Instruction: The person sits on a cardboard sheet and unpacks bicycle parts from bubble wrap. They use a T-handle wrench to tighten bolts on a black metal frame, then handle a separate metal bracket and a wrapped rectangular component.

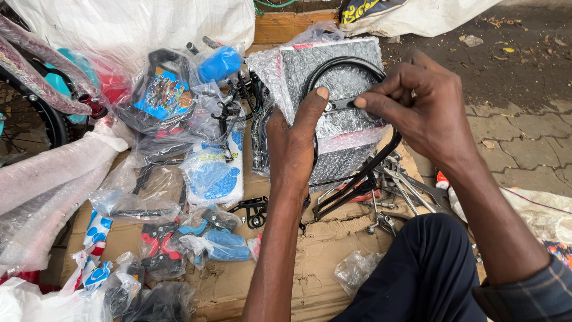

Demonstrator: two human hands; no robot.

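While my left hand (pixel 293 140) and right hand (pixel 420 110) are gripping a black mudguard (pixel 357 170), it is partly hiding a bubble-wrapped part (pixel 336 95).

One camera only, worn on the person's head, looking steeply down and forward from close above the forearms. It faces flattened cardboard (pixel 280 280) on the ground strewn with wrapped parts, with paving (pixel 524 137) at the right edge and the person's knee at the bottom.
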